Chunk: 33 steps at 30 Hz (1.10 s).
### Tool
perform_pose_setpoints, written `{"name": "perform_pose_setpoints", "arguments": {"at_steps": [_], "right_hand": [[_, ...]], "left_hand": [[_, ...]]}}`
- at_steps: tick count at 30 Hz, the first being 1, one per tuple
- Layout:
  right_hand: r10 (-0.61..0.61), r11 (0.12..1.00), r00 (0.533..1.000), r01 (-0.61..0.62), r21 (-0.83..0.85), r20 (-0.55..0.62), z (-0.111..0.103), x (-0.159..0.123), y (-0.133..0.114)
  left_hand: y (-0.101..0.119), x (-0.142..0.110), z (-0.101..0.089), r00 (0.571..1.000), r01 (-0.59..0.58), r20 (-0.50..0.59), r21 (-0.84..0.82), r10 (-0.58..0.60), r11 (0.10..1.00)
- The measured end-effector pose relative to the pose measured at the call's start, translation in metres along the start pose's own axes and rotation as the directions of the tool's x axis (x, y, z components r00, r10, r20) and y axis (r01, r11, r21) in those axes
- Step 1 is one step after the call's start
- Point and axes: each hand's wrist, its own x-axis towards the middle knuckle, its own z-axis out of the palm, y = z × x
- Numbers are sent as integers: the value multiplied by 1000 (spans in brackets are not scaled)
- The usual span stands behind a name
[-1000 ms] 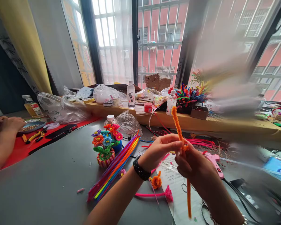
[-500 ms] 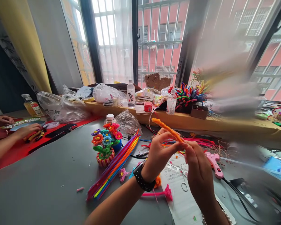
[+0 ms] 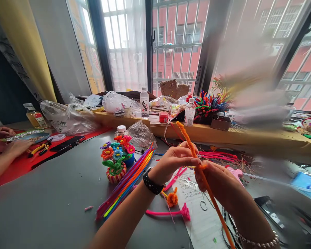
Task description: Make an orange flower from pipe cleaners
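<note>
Both my hands meet over the grey table (image 3: 54, 193) and pinch one orange pipe cleaner (image 3: 188, 140). My left hand (image 3: 175, 160), with a black watch at the wrist, grips it with thumb and fingers closed. My right hand (image 3: 216, 181) is closed around it just below. The cleaner's upper end rises up and left of the hands; its long lower end runs down to the right past my right wrist. Beneath the hands lie a printed paper sheet (image 3: 197, 214), a small orange pipe-cleaner flower (image 3: 172, 199) and a pink pipe-cleaner flower (image 3: 171, 212).
A pipe-cleaner flower pot (image 3: 116, 159) and a bundle of coloured pipe cleaners (image 3: 126, 185) lie to the left. A pink glue gun (image 3: 234, 172) is right of my hands. Bottles, bags and craft clutter fill the wooden sill (image 3: 223, 136). Another person's hands (image 3: 5, 145) work on a red mat at far left.
The orange pipe cleaner has turned in my hands: its upper end rose from slanting left to steeper, and the long tail now hangs down to the right. The other person's hands shifted.
</note>
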Motion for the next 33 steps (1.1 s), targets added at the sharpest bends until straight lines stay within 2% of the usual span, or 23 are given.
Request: {"name": "perform_pose_setpoints", "arguments": {"at_steps": [3, 5, 9, 14, 16, 17, 18, 19, 20, 21, 22, 23, 24, 25, 26, 27, 29, 31, 33], "right_hand": [[45, 996, 995, -51, 73, 85, -2, 2, 6], [77, 985, 986, -99, 145, 148, 0, 3, 11], [115, 948, 956, -186, 257, 270, 8, 2, 15], [115, 917, 935, -229, 326, 335, 15, 2, 20], [87, 956, 956, -159, 245, 282, 12, 4, 21], [42, 985, 977, -76, 158, 209, 9, 5, 21], [-43, 999, 993, 41, 25, 110, 6, 6, 20], [-170, 973, 985, 167, -157, -5, 3, 6, 19], [-335, 884, 936, 274, -380, -104, 0, 6, 17], [-518, 721, 843, 337, -605, -147, -2, 6, 16], [-686, 503, 717, 351, -790, -119, -3, 6, 15], [-808, 271, 588, 323, -907, -32, -4, 5, 15], [-876, 64, 476, 276, -959, 78, -4, 5, 15], [-900, -98, 393, 234, -967, 186, -3, 5, 16], [-900, -212, 339, 206, -955, 273, -2, 6, 18], [-890, -287, 310, 187, -939, 334, -1, 6, 20], [-868, -376, 284, 159, -913, 407, 0, 7, 24], [-848, -441, 268, 126, -889, 458, 0, 8, 26], [-838, -468, 262, 106, -877, 479, -1, 8, 26]], "left_hand": [[-6, 0, -2, 987, 74, 152, -121, -56, 990], [-9, -1, -1, 979, 80, 197, -172, -46, 982], [-10, -2, 2, 975, 32, 220, -257, 26, 966], [-8, -3, 3, 970, 40, 239, -326, 41, 945], [-6, -3, 1, 969, 74, 249, -294, 1, 953], [-5, -3, 1, 970, 90, 241, -262, -25, 961], [-4, -2, 1, 974, 98, 223, -217, -49, 971], [-3, -1, 1, 980, 98, 190, -166, -66, 981], [-2, -1, 2, 988, 85, 135, -116, -69, 990], [-2, 1, 3, 996, 63, 63, -71, -59, 995], [-1, 1, 5, 999, 41, -13, -31, -41, 999], [-2, 2, 7, 996, 23, -84, -1, -23, 1000], [-3, 3, 9, 989, 6, -145, 16, -4, 1000], [-4, 3, 11, 981, -13, -192, 26, 18, 1000], [-5, 3, 12, 975, -39, -219, 37, 46, 999], [-6, 4, 13, 970, -69, -229, 56, 80, 996], [-8, 3, 13, 960, -133, -233, 115, 157, 984], [-9, 3, 12, 952, -169, -224, 185, 209, 968], [-9, 3, 11, 948, -176, -219, 240, 230, 955]]}}
